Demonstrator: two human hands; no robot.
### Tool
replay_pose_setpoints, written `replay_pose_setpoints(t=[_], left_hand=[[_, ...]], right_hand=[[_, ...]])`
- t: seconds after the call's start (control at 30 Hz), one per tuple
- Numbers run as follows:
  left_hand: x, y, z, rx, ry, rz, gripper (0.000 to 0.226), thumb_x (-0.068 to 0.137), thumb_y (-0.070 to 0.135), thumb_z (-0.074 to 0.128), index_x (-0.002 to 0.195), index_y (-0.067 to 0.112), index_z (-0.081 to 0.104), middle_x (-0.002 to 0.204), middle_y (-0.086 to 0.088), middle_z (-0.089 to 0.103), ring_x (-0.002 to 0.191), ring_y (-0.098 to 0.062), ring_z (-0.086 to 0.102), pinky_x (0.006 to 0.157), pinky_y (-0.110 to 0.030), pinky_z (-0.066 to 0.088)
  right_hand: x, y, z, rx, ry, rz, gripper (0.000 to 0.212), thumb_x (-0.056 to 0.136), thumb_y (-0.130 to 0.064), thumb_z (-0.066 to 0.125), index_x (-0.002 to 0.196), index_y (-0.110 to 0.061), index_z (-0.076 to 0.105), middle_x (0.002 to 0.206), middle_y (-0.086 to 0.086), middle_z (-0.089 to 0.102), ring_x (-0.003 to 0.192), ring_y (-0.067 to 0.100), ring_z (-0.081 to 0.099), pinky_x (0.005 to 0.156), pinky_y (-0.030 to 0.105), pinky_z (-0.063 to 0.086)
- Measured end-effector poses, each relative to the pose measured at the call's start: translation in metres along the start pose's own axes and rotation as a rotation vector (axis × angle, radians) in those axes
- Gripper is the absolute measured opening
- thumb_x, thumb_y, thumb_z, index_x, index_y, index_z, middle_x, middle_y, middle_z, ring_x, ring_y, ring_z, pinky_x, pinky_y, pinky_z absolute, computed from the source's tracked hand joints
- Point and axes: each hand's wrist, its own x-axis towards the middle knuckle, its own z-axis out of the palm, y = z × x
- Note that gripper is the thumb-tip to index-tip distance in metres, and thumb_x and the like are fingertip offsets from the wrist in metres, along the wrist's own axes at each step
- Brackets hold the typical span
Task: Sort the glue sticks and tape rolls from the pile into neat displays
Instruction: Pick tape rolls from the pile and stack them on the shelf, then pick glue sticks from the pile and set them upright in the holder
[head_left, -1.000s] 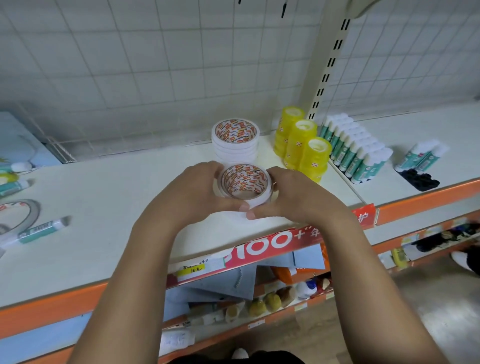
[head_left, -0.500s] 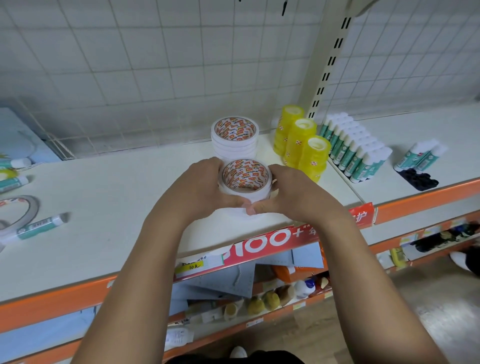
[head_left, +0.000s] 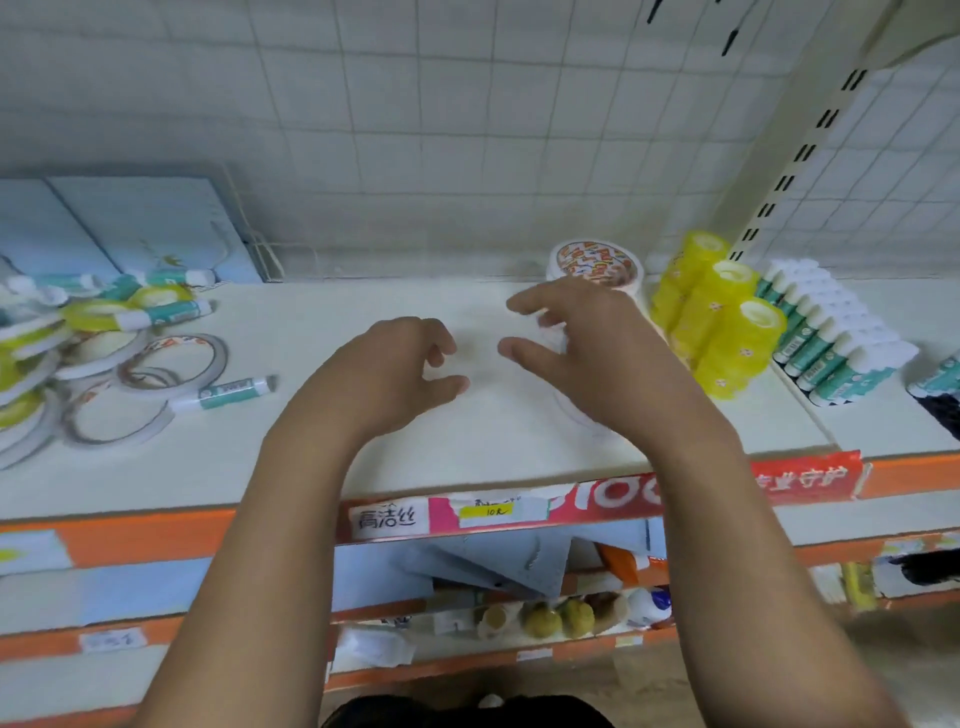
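in the head view the left grip (head_left: 400, 374) hangs over the white shelf (head_left: 311, 452) with its fingers loosely curled, holding nothing, and the right grip (head_left: 587, 353) near it has its fingers spread apart, a little blurred. the stack of tape rolls (head_left: 595, 265) stands just behind the right grip, partly hidden by its fingers, with the yellow tape rolls (head_left: 727, 317) and the row of glue sticks (head_left: 831, 332) to its right. the pile (head_left: 104, 353) lies well to the left of the left grip.

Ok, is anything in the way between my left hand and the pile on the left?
Nothing visible. Only bare shelf lies between the left hand and the pile, whose nearest piece is a loose glue stick.
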Motion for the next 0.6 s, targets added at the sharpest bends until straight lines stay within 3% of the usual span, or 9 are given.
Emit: replay_pose_setpoints(t=[0.13, 0.27, 0.6], left_hand=[[-0.034, -0.042, -0.021, 0.137, 0.106, -0.030, 0.033, 0.089, 0.042, 0.063, 0.116, 0.025, 0.061, 0.107, 0.007, 0.062, 0.094, -0.015, 0.058, 0.080, -0.034, 0.050], [-0.066, -0.080, -0.038, 0.248, 0.189, -0.092, 0.033, 0.091, 0.044, 0.056, 0.118, 0.025, 0.061, 0.116, 0.003, 0.060, 0.106, -0.020, 0.058, 0.082, -0.034, 0.048], [-0.120, -0.185, -0.092, 0.269, 0.261, -0.183, 0.032, 0.091, 0.041, 0.056, 0.115, 0.022, 0.064, 0.112, 0.001, 0.061, 0.106, -0.024, 0.058, 0.081, -0.036, 0.048]], right_hand=[[0.026, -0.047, 0.045, -0.018, -0.127, -0.089, 0.036, 0.090, -0.042, 0.065, 0.121, -0.025, 0.062, 0.113, -0.009, 0.065, 0.102, 0.014, 0.060, 0.090, 0.038, 0.049], [0.044, -0.098, 0.086, 0.029, -0.195, -0.151, 0.030, 0.091, -0.038, 0.064, 0.118, -0.025, 0.064, 0.110, -0.009, 0.066, 0.101, 0.012, 0.058, 0.090, 0.037, 0.049], [0.070, -0.207, 0.165, 0.139, -0.262, -0.199, 0.018, 0.088, -0.024, 0.065, 0.106, -0.024, 0.069, 0.104, -0.009, 0.069, 0.096, 0.010, 0.062, 0.086, 0.037, 0.051]])
